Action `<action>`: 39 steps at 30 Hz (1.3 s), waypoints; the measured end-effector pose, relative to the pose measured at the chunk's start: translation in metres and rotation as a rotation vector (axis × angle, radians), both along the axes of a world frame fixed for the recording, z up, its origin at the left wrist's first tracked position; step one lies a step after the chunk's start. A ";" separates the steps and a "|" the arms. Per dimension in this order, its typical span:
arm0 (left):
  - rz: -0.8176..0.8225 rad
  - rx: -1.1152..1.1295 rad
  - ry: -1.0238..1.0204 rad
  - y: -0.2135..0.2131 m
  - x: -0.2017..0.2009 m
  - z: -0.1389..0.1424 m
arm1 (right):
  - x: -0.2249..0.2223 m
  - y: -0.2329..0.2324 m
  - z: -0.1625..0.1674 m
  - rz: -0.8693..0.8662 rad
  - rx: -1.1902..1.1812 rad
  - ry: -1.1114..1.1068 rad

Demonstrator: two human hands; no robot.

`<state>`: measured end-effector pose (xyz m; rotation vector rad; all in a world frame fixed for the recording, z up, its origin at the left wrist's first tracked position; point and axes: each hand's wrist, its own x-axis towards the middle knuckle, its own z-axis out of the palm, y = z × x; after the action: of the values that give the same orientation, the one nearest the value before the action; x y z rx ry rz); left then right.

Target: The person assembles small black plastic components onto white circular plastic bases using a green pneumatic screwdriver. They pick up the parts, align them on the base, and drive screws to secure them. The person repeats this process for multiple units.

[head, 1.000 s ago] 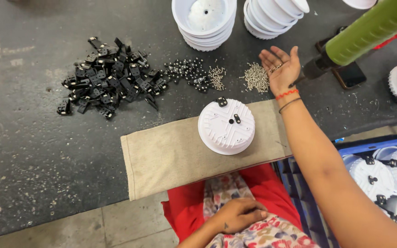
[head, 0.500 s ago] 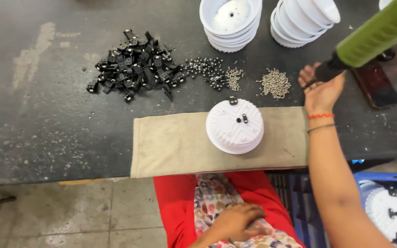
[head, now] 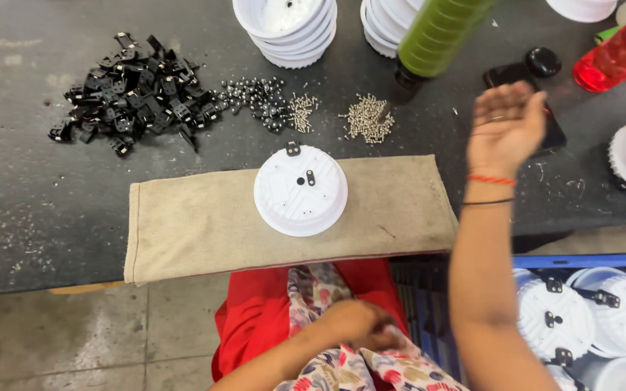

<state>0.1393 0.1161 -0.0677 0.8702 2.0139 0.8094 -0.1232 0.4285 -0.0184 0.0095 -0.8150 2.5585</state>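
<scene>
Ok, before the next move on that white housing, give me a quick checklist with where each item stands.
1. White round housing sits flat on the beige cloth: ok.
2. Small black fittings on its top face: ok, two show.
3. Right hand empty: ok, raised and open above the table, nothing held.
4. Left hand free: cannot tell, it rests in the lap.
5. Screw pile in reach: ok.
6. Black clip pile stocked: ok.

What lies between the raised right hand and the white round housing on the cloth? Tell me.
In the head view, only bare beige cloth lies between the right hand and the white round housing; the pile of small screws sits beyond it on the dark table.
</scene>
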 end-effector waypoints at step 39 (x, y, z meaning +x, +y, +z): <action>0.638 0.361 -0.185 -0.069 -0.029 -0.095 | -0.014 -0.004 -0.036 -0.618 2.054 -0.173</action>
<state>0.1102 0.0473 -0.1630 0.3001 2.0206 1.5820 -0.1374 0.4242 -0.0541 0.1349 -2.4643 0.3562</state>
